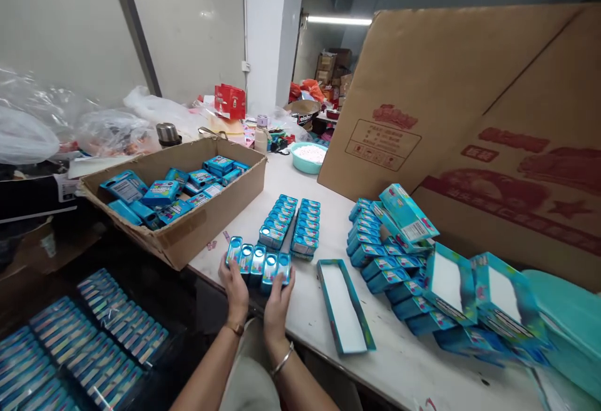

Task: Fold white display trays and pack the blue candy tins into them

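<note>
Between my two hands, at the table's near edge, is a row of small blue tins [257, 260] standing side by side. My left hand [235, 286] presses on the left end of the row, and my right hand [279, 298] closes on the right end. Just beyond them stand two rows of the same tins [305, 226] on the white table. An open blue display box [345, 304] with a white inside lies to the right of my right hand. The undersides of the held tins are hidden.
A cardboard box [211, 235] of loose blue packs stands at left. On the right, stacked blue display boxes [451, 279] lean near a large carton [399, 98]. A turquoise basin [305, 163] of white bits sits at the back. Packed rows [70, 342] lie low at left.
</note>
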The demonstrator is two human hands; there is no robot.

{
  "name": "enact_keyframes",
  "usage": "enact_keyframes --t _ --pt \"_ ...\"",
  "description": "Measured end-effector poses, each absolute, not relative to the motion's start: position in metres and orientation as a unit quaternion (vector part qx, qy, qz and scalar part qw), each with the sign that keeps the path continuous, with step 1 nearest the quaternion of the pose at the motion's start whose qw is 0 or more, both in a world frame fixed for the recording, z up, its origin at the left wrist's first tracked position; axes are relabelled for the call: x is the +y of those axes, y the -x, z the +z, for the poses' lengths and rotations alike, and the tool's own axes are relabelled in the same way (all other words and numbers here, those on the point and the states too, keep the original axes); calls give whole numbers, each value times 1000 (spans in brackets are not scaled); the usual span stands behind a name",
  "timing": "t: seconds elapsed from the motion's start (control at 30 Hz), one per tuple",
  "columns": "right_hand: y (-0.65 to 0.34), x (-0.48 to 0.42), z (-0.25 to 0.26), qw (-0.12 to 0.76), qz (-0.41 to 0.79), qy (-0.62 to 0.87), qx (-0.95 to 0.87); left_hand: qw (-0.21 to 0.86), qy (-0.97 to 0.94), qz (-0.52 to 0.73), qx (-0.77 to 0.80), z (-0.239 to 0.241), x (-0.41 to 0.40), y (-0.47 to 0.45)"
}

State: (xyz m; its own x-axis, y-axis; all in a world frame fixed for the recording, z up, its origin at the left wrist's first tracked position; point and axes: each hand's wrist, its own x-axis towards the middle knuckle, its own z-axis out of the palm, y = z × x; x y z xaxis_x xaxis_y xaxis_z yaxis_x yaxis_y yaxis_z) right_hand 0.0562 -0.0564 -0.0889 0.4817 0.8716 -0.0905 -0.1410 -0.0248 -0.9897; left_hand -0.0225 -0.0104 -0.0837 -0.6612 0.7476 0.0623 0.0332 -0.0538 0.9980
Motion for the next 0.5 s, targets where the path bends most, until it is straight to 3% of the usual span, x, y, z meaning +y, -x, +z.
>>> enact_keyframes --t 0.13,0.3,0.4,0.5 --pt "-122 -30 -93 643 338 621 -294 255 -326 614 672 -80 -79 -57" --pt "-170 -8 -96 664 322 618 -272 417 -389 545 614 -93 -154 -91" --pt "-171 -23 -101 689 305 601 -269 403 -393 590 579 -100 -149 -52" --pt "-158 -47 -108 713 286 578 -274 396 -395 641 525 -95 -91 -4"
